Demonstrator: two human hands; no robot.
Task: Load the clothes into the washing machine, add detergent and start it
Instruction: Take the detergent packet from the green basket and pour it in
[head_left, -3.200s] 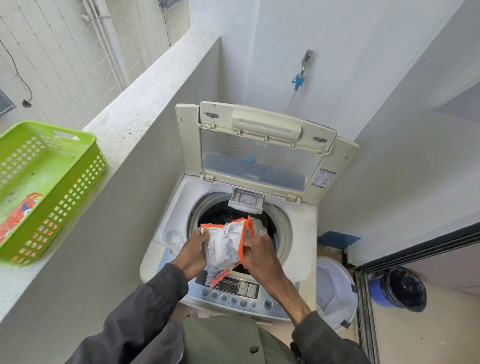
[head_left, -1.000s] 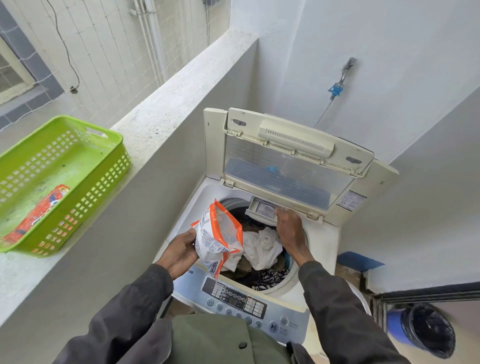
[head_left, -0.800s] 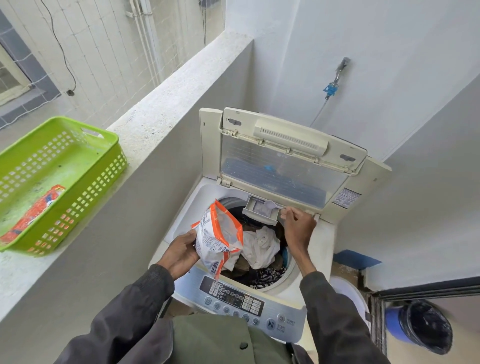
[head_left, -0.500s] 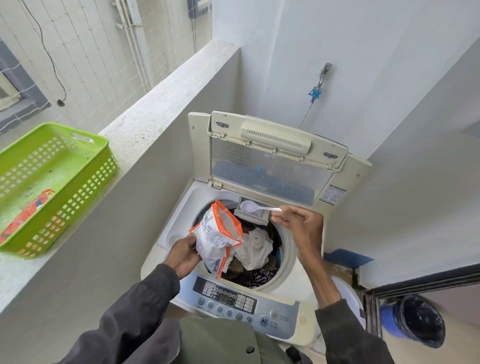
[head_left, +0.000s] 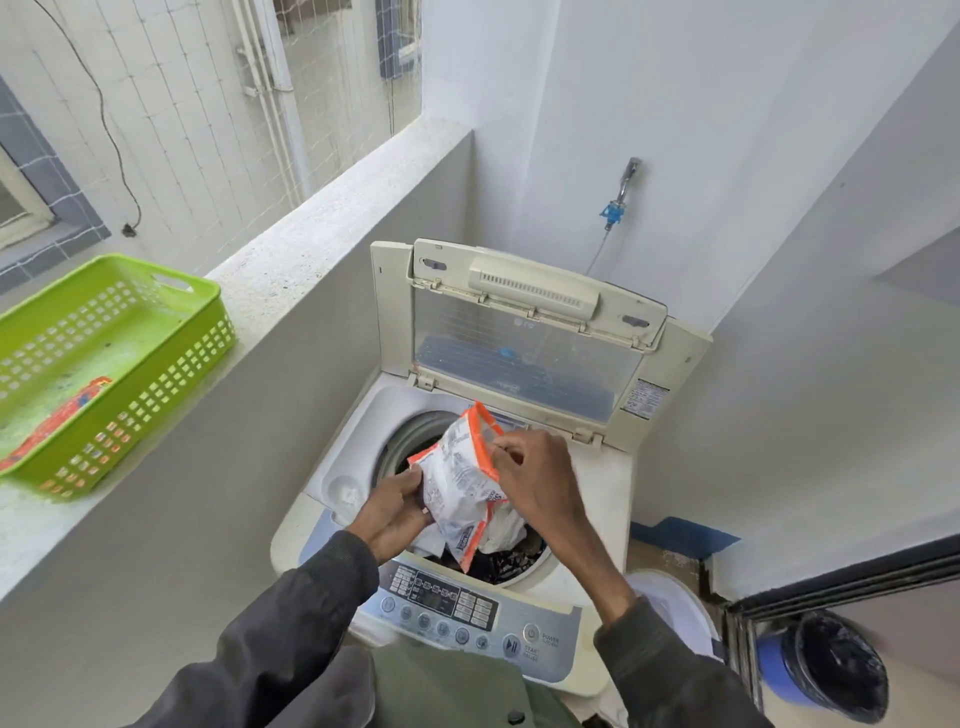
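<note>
The top-loading washing machine (head_left: 597, 499) stands with its lid (head_left: 524, 343) raised. White and dark clothes (head_left: 501, 540) fill the drum. My left hand (head_left: 389, 512) grips a white and orange detergent pouch (head_left: 460, 483) from below, holding it over the drum. My right hand (head_left: 537, 480) has its fingers pinched at the pouch's open mouth. The white spoon it held a moment ago is hidden, apparently inside the pouch. The control panel (head_left: 457, 610) lies at the machine's front edge, below my hands.
A green plastic basket (head_left: 171, 332) sits on the concrete ledge (head_left: 311, 223) at the left, with an orange sachet (head_left: 57, 423) inside. A tap (head_left: 627, 179) is on the wall behind. A white tub (head_left: 670, 608) and a blue bin (head_left: 826, 670) stand at the right.
My right hand took a white spoon from the tray under the lid and brought it down to the pouch's mouth. My left hand kept hold of the pouch and raised it slightly.
</note>
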